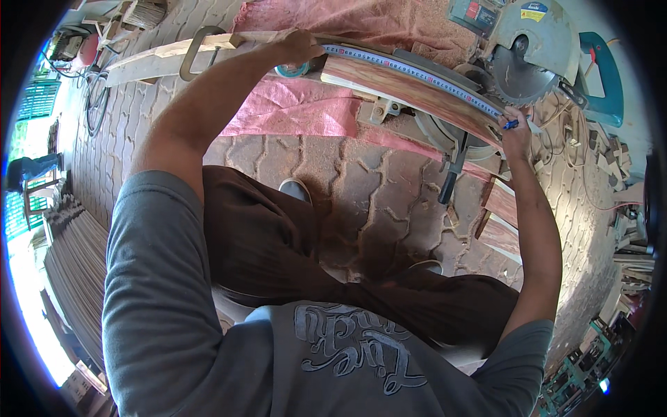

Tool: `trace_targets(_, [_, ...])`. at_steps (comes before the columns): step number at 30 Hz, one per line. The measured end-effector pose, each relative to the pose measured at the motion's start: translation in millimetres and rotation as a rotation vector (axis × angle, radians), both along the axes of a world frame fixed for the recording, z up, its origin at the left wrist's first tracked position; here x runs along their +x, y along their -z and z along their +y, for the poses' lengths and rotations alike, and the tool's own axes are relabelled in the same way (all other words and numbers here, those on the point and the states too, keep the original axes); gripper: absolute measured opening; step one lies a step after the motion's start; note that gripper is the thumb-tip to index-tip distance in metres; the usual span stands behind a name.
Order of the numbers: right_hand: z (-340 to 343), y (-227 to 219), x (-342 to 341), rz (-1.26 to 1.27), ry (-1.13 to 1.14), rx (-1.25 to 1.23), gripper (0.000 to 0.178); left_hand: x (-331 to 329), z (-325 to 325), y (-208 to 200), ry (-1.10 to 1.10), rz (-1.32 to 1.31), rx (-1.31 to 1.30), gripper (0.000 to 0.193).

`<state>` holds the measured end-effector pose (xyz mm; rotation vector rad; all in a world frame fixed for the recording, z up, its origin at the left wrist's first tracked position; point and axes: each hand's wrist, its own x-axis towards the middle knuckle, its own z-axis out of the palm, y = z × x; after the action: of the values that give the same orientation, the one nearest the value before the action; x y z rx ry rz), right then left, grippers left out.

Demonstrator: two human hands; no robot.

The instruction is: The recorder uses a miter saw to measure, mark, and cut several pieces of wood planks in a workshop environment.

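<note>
Grey-sleeved and leaning in, we are measuring: our left hand (pixel 300 47) is clenching the tape case against the reddish plank (pixel 410 90) lying on the mitre saw (pixel 521 62), our right hand (pixel 515 132) pinching the tape measure (pixel 417 73) end. Marking likely needs steady tension.

Left hand (pixel 297 47) clenched in grip, right hand (pixel 515 132) pinching, both arms outstretched

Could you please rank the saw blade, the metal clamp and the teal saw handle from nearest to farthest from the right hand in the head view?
From the right hand:
1. Saw blade, just above it.
2. Teal saw handle, up and to its right.
3. Metal clamp, far left, beyond the left hand.
</note>
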<state>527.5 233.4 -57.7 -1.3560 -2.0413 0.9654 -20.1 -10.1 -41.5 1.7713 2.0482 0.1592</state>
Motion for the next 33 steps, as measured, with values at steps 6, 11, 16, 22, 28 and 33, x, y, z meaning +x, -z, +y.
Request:
trace_targets(6, [1.4,0.8,0.5,-0.071,0.0,0.014,0.038,6.1,2.9,-9.6,-0.043,-0.044,-0.072,0.045])
trace_targets(11, [0.6,1.9,-0.2,-0.03,0.016,0.025,0.036,18.6,10.9,-12.9,-0.095,-0.003,-0.111,0.047])
trace_targets(16, [4.2,10.9,3.7,-0.06,-0.01,0.116,0.038,17.4,18.8,-10.0,0.001,0.045,-0.075,0.046])
trace_targets(22, [7.9,18.9,-0.9,-0.026,0.028,0.162,0.033,23.2,23.3,-16.5,-0.006,0.019,-0.052,0.043])
trace_targets(28, [-1.9,-4.2,-4.2,-0.107,0.015,0.14,0.035,19.8,25.5,-17.1,-0.038,0.041,-0.132,0.047])
trace_targets(33, [-7.8,-26.1,3.3,0.015,-0.001,0.08,0.028,19.4,25.6,-16.9,-0.091,0.011,-0.144,0.048])
